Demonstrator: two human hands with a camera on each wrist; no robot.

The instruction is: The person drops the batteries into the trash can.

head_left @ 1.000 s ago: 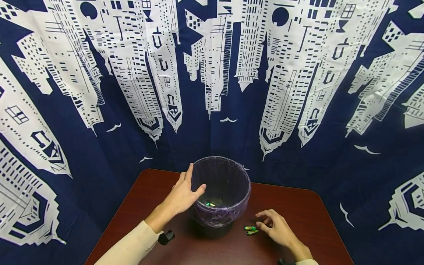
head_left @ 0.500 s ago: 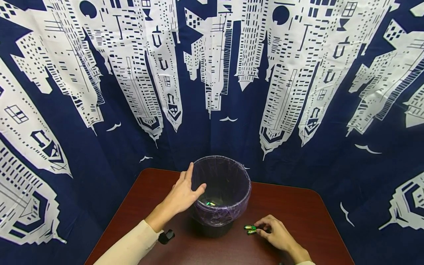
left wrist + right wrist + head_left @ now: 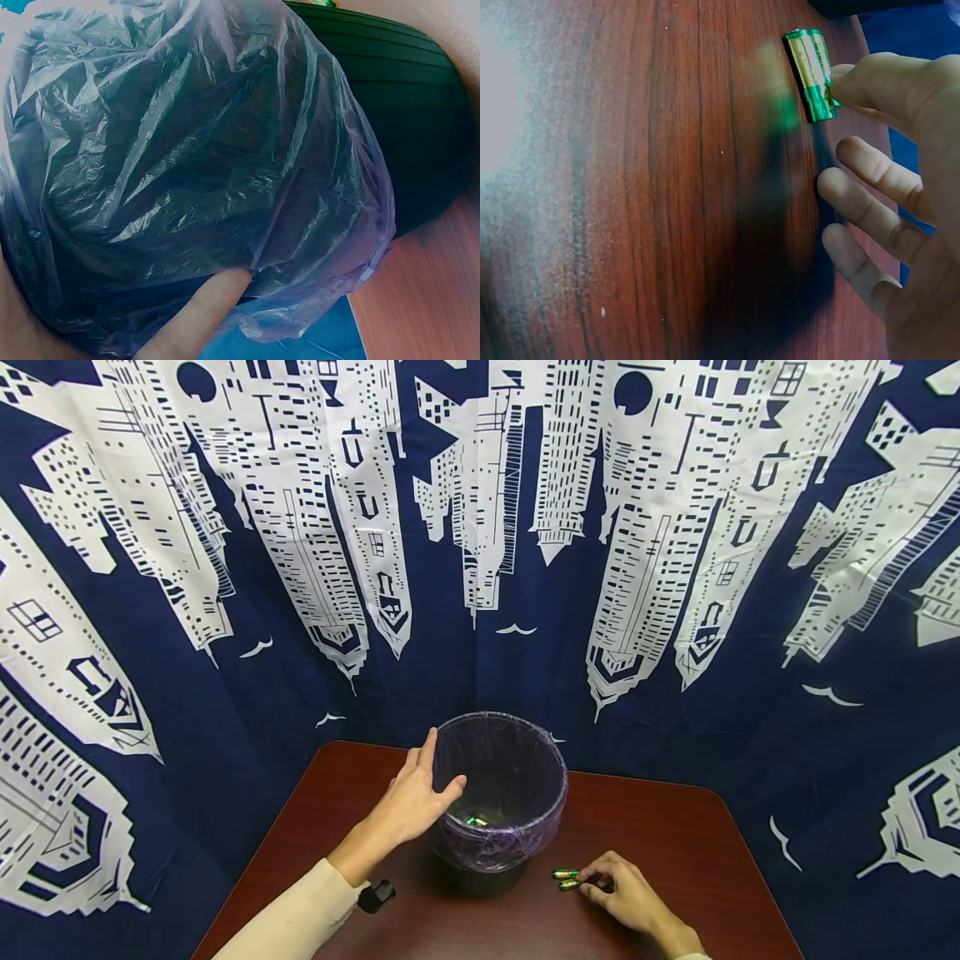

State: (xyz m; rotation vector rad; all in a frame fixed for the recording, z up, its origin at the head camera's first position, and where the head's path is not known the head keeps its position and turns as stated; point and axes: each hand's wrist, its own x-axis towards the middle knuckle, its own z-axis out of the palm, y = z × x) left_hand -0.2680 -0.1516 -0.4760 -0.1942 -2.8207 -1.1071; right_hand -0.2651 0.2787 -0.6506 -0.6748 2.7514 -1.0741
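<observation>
A black bin (image 3: pixel 480 882) lined with a thin, purplish see-through bag (image 3: pixel 491 852) stands on the table. My left hand (image 3: pixel 415 802) rests at its left rim, fingers straight and thumb over the opening; one fingertip (image 3: pixel 229 289) lies on the bag in the left wrist view. Two green-and-gold batteries lie side by side right of the bin, a far battery (image 3: pixel 564 874) and a near battery (image 3: pixel 568 885). My right hand (image 3: pixel 626 893) pinches at their right ends. In the right wrist view a digit touches one battery (image 3: pixel 810 75), while the other fingers curl loosely.
Small green-and-gold pieces (image 3: pixel 476 822) show inside the bin. The glossy red-brown table (image 3: pixel 652 827) ends just behind it. A navy curtain (image 3: pixel 517 668) with white printed buildings hangs around the table's back and sides.
My right hand has moved left and slightly down onto the batteries' right ends, its thumb and index finger closing in. The left hand stays at the bin's rim.
</observation>
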